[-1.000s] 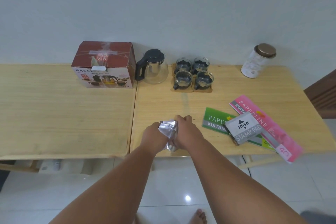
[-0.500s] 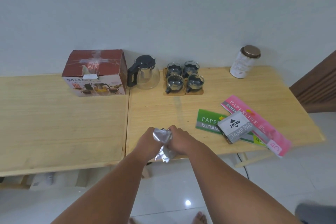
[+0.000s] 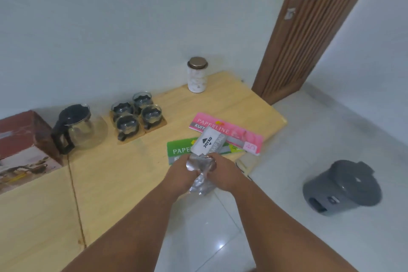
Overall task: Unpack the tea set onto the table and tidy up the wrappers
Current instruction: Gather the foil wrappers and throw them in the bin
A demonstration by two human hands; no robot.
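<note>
Beyond table (image 3: pixel 123 174), both hands (image 3: pixel 183 174) bunch wrapper (image 3: pixel 199 178), fingers hidden.

Both forearms are showing bare from the near edge of the frame up to the wrists, with no sleeve reaching into view on either side. The left hand (image 3: pixel 181 173) is wearing no glove, and no watch or band is showing at its wrist. The right hand (image 3: pixel 223 174) is likewise going ungloved, its wrist plain. No ring is standing out on any finger, though the knuckles are blurring a little, so a thin band might be escaping notice. The forearms are widening toward the near edge, where the frame is cutting them off below the elbows.
</note>
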